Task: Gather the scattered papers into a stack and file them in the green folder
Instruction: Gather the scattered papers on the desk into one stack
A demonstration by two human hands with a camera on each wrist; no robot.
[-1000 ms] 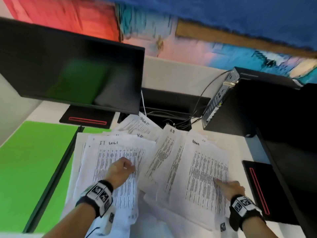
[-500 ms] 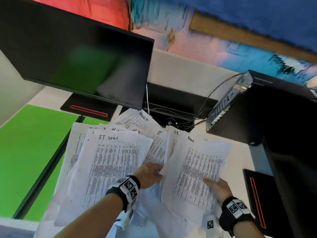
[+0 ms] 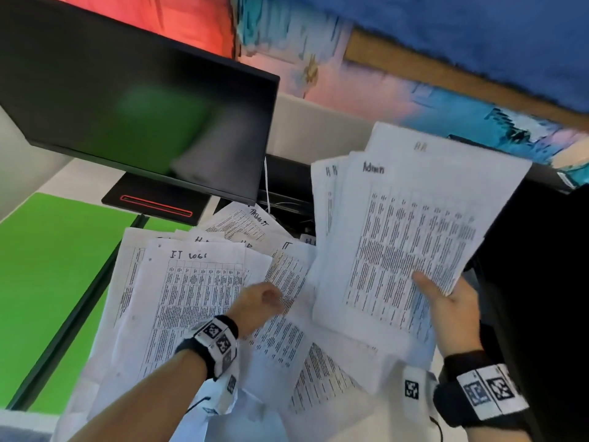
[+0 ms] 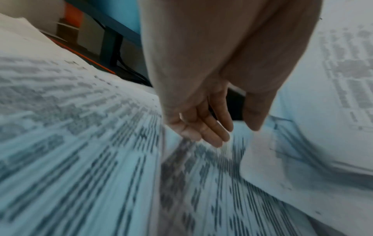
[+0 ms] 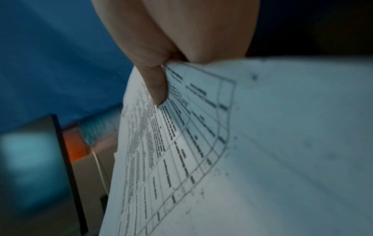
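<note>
Printed white papers [image 3: 191,301] lie scattered and overlapping on the desk. My right hand [image 3: 446,301] holds a bunch of sheets [image 3: 404,231], the top one headed "Admin", lifted off the desk; its thumb [image 5: 156,86] presses on the top sheet [image 5: 242,143]. Over the loose pile my left hand [image 3: 258,303] hovers with straight, relaxed fingers [image 4: 210,129] that hold nothing above the papers [image 4: 80,143]. The green folder [image 3: 47,282] lies open at the left, partly under the papers.
A black monitor [image 3: 134,100] stands behind the folder on a base with a red line [image 3: 156,204]. A black computer box [image 3: 541,250] and cables [image 3: 287,202] are at the right and back. The white desk edge [image 3: 19,422] is at lower left.
My right hand has lifted the "Admin" bunch of sheets off the desk and raised it up and to the right. My left hand has let go of the sheets and hovers over the pile.
</note>
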